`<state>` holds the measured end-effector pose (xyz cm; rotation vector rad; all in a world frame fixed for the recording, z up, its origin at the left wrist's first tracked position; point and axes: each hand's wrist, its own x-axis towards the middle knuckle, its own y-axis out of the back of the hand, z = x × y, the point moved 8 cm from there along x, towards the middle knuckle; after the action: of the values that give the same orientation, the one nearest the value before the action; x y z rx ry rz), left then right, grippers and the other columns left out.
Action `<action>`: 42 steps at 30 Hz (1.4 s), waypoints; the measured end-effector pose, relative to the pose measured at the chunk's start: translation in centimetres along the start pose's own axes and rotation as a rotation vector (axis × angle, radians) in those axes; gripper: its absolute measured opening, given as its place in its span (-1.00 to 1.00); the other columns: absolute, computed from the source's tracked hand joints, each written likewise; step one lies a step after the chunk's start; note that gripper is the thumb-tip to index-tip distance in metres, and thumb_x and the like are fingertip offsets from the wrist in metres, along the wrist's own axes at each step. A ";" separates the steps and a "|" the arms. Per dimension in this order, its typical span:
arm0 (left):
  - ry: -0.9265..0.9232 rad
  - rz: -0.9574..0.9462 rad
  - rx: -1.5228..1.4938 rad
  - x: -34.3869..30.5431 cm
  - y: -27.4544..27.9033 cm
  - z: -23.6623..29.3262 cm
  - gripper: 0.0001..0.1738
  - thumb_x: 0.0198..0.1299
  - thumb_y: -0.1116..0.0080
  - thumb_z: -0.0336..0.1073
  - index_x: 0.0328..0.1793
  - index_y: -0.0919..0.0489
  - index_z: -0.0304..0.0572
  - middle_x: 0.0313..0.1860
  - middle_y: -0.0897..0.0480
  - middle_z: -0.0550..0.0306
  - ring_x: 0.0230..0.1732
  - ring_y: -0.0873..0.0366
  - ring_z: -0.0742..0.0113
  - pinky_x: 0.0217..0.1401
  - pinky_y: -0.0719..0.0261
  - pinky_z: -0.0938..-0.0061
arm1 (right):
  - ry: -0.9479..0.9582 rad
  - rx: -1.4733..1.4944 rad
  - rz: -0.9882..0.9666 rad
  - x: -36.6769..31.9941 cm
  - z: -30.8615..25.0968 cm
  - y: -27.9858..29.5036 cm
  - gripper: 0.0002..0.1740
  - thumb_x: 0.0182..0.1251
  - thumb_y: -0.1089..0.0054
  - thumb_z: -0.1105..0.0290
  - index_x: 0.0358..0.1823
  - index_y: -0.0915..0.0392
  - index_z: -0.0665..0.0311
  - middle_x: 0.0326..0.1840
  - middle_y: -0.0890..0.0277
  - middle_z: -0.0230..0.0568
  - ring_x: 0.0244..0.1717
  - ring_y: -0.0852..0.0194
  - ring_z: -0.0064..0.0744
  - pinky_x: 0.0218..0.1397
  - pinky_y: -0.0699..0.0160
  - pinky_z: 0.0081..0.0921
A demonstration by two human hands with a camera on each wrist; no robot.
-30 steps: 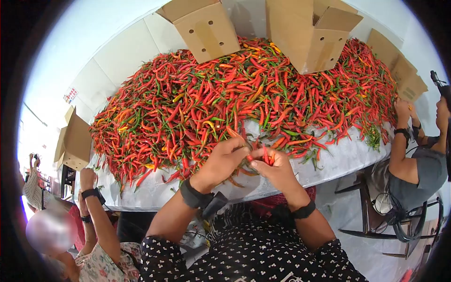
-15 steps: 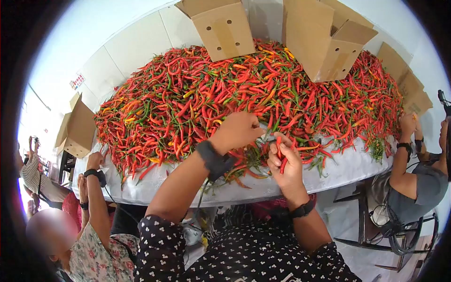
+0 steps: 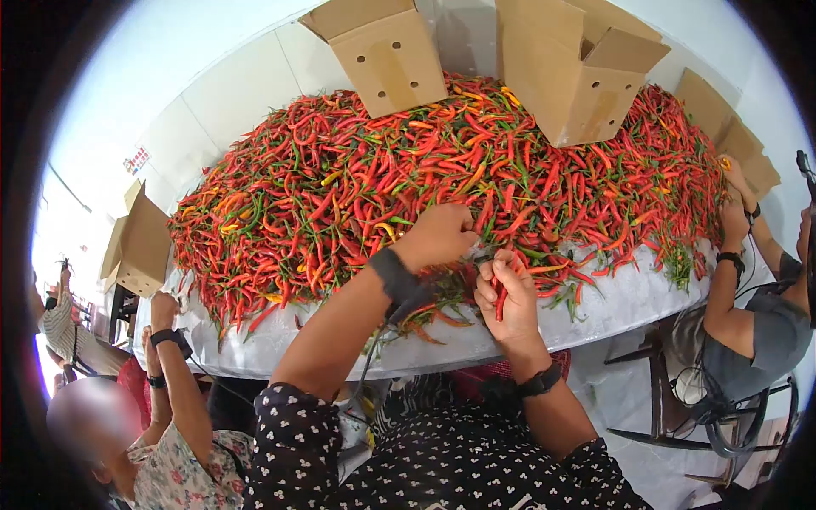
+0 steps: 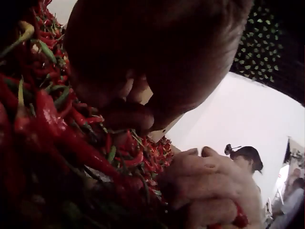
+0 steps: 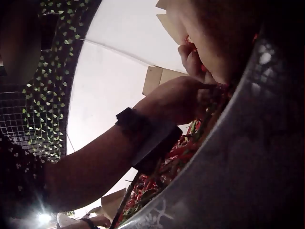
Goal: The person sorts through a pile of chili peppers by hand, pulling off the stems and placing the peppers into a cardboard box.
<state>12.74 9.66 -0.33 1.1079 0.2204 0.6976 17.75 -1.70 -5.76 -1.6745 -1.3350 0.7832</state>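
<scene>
A broad heap of red chili peppers (image 3: 340, 195), mixed with green and orange ones, covers the table. My right hand (image 3: 517, 299) is over the front of the heap, palm up, fingers curled round red chilies (image 3: 500, 304). The red end of one chili (image 4: 241, 217) shows beneath the right fingers in the left wrist view. Just left of it, my left hand (image 3: 436, 238) is bent over the chilies with its fingers curled. Its fingertips are mostly hidden, and I cannot tell whether they pinch anything. Loose chilies and green stems lie under both hands.
Two cardboard boxes (image 3: 391, 72) (image 3: 586, 85) stand behind the heap, and another box (image 3: 140, 242) is at the left end. The pale covered tabletop (image 3: 561, 331) shows along the front edge. People sit at the left and right, their arms (image 3: 183, 382) (image 3: 731, 289) by the table.
My hands were together at the front of the heap; the left has since moved apart over the chilies. The right turned palm up, still holding red chilies, and lately shifted slightly left.
</scene>
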 end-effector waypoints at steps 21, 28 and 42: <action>0.037 0.129 -0.232 -9.4 4.0 1.6 -0.84 -0.02 -0.20 -0.43 -0.31 -0.52 -0.33 -0.48 -0.58 0.02 -0.48 -0.54 0.30 -0.38 -0.48 0.46 | 0.049 -0.413 0.116 0.0 0.0 -0.6 -0.84 0.28 -0.08 0.45 -0.14 -0.46 0.28 -0.51 -0.37 -0.38 -0.69 -0.15 -0.70 -0.68 -0.07 -0.73; 0.010 0.082 -0.085 -10.0 5.8 -0.6 -0.87 -0.02 -0.17 -0.39 -0.35 -0.58 -0.30 -0.49 -0.59 -0.04 -0.44 -0.57 0.09 -0.35 -0.49 0.35 | 0.206 -0.345 0.224 1.3 -2.7 -0.8 -0.81 0.33 0.01 0.46 -0.06 -0.41 0.34 -0.58 -0.30 -0.37 -0.70 -0.11 -0.71 -0.70 -0.01 -0.69; -0.057 -0.084 0.241 -4.6 2.3 -1.4 -0.75 -0.12 -0.08 -0.42 -0.23 -0.58 -0.09 -0.26 -0.51 -0.01 -0.19 -0.52 -0.03 -0.18 -0.48 0.18 | 0.055 -0.197 0.134 0.2 0.2 0.3 -0.85 0.32 0.00 0.47 -0.13 -0.43 0.33 -0.54 -0.34 -0.35 -0.71 -0.14 -0.67 -0.71 -0.06 -0.69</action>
<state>7.58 8.51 0.25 1.3392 0.3063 0.5741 17.73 -1.47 -6.14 -1.9432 -1.3070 0.6936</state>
